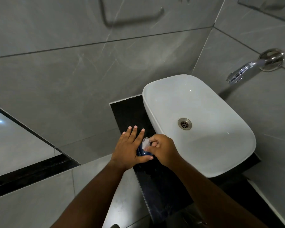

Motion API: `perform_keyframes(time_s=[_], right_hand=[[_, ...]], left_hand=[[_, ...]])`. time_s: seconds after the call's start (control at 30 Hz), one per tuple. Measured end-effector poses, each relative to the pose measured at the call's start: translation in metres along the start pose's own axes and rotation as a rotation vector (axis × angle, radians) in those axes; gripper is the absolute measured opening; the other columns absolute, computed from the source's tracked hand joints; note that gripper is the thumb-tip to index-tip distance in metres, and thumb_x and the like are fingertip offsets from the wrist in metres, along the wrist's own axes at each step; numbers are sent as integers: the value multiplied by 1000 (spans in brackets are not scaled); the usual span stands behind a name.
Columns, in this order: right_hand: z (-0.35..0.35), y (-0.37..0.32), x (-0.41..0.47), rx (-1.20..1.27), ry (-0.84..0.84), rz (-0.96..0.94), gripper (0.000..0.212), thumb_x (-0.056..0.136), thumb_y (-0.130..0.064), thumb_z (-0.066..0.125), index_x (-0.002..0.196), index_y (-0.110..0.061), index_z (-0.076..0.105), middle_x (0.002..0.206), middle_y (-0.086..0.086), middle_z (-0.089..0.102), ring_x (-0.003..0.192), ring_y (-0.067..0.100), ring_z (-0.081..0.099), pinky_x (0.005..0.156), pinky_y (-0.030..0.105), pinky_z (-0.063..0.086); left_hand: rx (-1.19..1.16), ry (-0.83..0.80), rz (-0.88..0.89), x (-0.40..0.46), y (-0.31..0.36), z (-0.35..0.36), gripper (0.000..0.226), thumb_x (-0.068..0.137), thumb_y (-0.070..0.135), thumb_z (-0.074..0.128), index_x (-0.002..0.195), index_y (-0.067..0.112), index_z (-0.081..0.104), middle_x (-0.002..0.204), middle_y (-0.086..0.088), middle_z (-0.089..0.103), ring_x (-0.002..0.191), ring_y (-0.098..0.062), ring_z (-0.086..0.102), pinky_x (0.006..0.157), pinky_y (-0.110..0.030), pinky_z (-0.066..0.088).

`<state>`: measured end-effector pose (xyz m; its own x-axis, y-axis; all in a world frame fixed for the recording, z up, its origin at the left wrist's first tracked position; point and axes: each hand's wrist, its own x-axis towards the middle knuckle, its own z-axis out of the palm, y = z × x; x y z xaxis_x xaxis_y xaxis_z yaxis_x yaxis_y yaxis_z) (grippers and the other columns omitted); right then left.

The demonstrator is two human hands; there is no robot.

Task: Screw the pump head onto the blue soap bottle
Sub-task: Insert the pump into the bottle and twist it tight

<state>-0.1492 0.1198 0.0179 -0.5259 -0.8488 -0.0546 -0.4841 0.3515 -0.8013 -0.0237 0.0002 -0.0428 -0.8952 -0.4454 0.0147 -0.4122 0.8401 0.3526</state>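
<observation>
Screwing is under way: our right hand [161, 149] pinches the pump [146, 143] from above, seated on the bottle [144, 153], which stands on the desk [132, 112] between our hands, beside the sink [156, 89]. Our left hand [129, 148] braces the bottle with thumb and palm, fingers splayed and unclenched beyond it. Next, we judge, come more turns, with the bottle kept steady.

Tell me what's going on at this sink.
A person is fitting a pump head onto a blue bottle on the dark counter beside the white basin. The left hand steadies the bottle, fingers spread; the right hand has its grip on the pump head.
</observation>
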Motion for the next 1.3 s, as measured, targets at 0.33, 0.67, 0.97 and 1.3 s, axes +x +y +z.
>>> perform_keyframes(time_s=[0.33, 0.67, 0.97, 1.3], right_hand=[[9, 10, -6, 53, -112, -16, 31, 85, -26, 66, 115, -24, 59, 113, 0, 65, 102, 15, 63, 91, 41, 57], [4, 2, 3, 233, -281, -5, 44, 92, -13, 58, 133, -26, 50, 134, 3, 59, 119, 16, 59, 103, 43, 50], [0, 2, 4, 212, -248, 13, 32, 90, -10, 60, 121, -19, 57, 121, 7, 65, 108, 19, 65, 95, 40, 55], [1, 0, 7, 149, -255, -29, 34, 90, -14, 62, 122, -19, 55, 123, 5, 64, 111, 17, 62, 95, 32, 54]], left_hand=[[14, 5, -22, -5, 2, -3, 101, 74, 90, 23, 150, 28, -2, 157, -3, -5, 145, -24, -12, 116, -43, -3], [-9, -13, -65, -7, -8, -11, 105, 73, 90, 26, 152, 25, 5, 161, -6, 4, 145, -22, -13, 116, -43, -2], [-28, -13, -82, -8, -10, -6, 106, 72, 91, 28, 152, 26, 5, 161, -7, 5, 144, -22, -12, 116, -44, -1], [-51, -33, -95, -8, -8, -9, 105, 72, 90, 30, 152, 27, 5, 162, -8, 3, 147, -26, -9, 117, -46, 0]])
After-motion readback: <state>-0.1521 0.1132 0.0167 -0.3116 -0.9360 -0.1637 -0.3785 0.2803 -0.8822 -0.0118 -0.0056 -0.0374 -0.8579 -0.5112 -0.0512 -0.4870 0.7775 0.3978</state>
